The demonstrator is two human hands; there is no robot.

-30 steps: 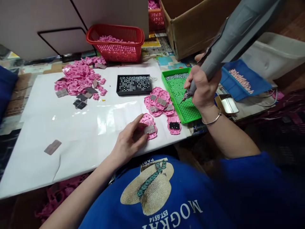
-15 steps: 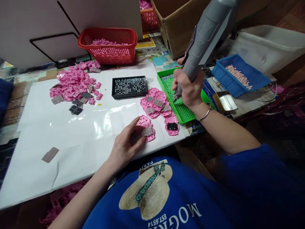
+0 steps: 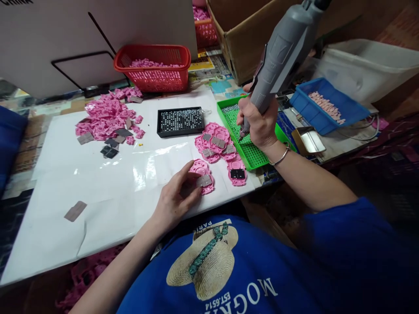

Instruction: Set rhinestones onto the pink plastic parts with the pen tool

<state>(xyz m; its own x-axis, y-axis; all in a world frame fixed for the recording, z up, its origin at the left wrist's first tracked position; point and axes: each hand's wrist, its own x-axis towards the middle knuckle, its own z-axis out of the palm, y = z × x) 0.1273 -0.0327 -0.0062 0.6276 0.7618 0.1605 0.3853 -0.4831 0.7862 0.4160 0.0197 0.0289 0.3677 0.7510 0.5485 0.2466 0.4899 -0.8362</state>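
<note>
My right hand (image 3: 260,120) is wrapped round a grey electric screwdriver (image 3: 279,52), its tip pointing down at the green perforated tray (image 3: 257,155) that holds small screws. On the white work surface, my left hand (image 3: 178,194) grips the left edge of a pink plastic part (image 3: 200,167) with a grey plate (image 3: 204,181) on it. Several more pink parts with grey plates (image 3: 218,142) lie overlapped just beyond. Beside them is a pink part with a black plate (image 3: 237,174). A black tray (image 3: 180,131) filled with small shiny pieces stands behind my left hand.
A heap of pink parts (image 3: 104,115) with loose grey plates lies at the back left. Behind stand a red basket (image 3: 157,80) and a cardboard box (image 3: 242,48). Blue (image 3: 324,117) and white bins (image 3: 376,65) are at the right.
The view has shifted slightly, so the table items at the left appear further right. Both hands keep nearly the same place and hold, with the screwdriver tip still over the green tray.
</note>
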